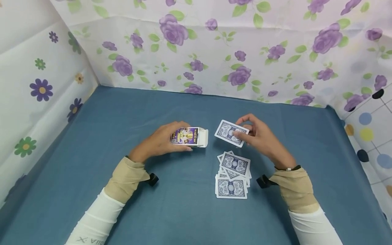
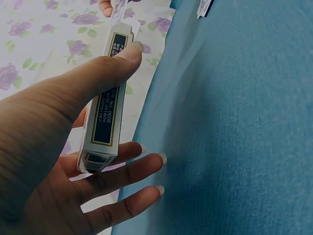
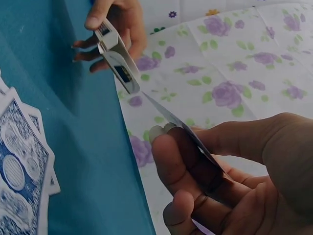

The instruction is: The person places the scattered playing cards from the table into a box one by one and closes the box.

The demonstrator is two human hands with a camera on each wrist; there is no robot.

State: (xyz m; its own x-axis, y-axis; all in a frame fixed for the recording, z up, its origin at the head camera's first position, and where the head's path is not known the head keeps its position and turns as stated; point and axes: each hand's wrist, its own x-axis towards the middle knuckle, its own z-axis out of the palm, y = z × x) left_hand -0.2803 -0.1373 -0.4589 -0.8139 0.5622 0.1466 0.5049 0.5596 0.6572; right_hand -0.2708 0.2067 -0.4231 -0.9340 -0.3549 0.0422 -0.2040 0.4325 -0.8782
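Observation:
My left hand grips a small card box with a purple and gold printed face. In the left wrist view the thumb lies along the narrow dark side of the box. Its white flap stands open at the right end, towards my right hand. That hand pinches a blue-and-white patterned playing card between thumb and fingers, tilted above the table and apart from the box. Edge-on in the right wrist view, the card looks thin. Below it lies a loose, overlapping pile of playing cards, backs up.
A blue cloth covers the table. Behind it hangs a white curtain with purple flowers, and patterned sheets enclose the left and right sides. A black wrist device sits by each cuff.

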